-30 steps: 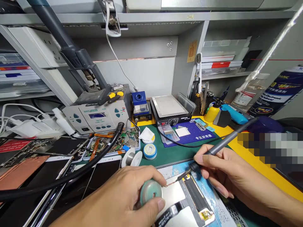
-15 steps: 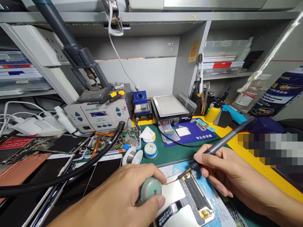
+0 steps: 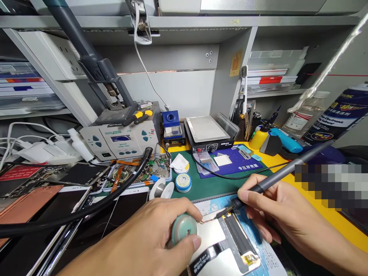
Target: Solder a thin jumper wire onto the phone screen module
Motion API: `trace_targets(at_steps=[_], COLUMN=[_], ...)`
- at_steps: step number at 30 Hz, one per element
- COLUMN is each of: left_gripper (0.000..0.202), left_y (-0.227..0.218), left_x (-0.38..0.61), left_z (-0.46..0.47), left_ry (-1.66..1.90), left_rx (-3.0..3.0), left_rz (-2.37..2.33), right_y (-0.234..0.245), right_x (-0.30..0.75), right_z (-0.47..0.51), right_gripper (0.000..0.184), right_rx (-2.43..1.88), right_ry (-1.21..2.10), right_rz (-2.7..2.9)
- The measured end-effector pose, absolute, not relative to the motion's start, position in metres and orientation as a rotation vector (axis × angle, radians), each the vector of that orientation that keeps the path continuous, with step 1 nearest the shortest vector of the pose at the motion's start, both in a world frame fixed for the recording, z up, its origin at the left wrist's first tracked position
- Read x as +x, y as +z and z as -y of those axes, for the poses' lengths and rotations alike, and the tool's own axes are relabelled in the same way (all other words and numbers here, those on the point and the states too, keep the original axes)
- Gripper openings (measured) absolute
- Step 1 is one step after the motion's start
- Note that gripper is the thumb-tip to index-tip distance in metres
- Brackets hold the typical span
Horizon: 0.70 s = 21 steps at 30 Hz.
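Note:
My left hand point(image 3: 155, 234) grips a round green spool of desoldering braid point(image 3: 184, 229) between thumb and fingers. A short length of copper braid point(image 3: 209, 219) runs from the spool to the upper edge of a phone display panel point(image 3: 209, 235), which lies with its silvery back up. In my right hand point(image 3: 270, 203) is a grey soldering iron point(image 3: 276, 178), held like a pen. Its tip points down to the left and meets the braid's end beside the panel's dark strip. Under the panel is a blue mat point(image 3: 250, 220), partly hidden by my right hand.
Behind my hands stand a solder wire reel point(image 3: 161, 190), a small round tin point(image 3: 183, 183) and a hot plate point(image 3: 207, 132). A hot-air station point(image 3: 120, 138) and its thick black hose point(image 3: 115, 199) occupy the left, near a tray of circuit boards point(image 3: 152, 168). Bottles stand at right.
The soldering iron's handle has tipped lower and swung right, and my right hand has shifted slightly with it. My left hand and the spool have barely moved.

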<state>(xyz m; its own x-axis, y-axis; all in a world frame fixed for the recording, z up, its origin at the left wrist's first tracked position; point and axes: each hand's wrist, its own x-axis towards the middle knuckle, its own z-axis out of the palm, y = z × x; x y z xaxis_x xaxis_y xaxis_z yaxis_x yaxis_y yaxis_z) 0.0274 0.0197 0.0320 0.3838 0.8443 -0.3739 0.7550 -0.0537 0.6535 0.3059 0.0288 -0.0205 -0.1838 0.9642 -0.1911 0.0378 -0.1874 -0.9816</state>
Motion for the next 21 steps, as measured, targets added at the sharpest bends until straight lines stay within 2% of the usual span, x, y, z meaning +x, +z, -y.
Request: trace_targets(at_steps=[3,13,21], left_gripper=[0.048,0.046,0.051], left_y=[0.0370,0.0368,0.0400], left_x=[0.0290,0.0268,0.0310], left_z=[-0.0224,-0.0212,-0.0181], left_ry=[0.012,0.000,-0.033], left_rx=[1.826,1.846,1.806], left_rz=[-1.414,-1.403,-1.457], right_y=[-0.0189,-0.0189,-0.0168], right_x=[0.3058,0.3068,0.3048], right_z=[-0.0274,-0.0258,-0.0263], right_gripper=[0.052,0.055,0.043], right_rx=[-1.260,-1.256,-1.220], right_ry=[1.479,1.481,1.507], right_rz=[1.281,1.301,1.224])
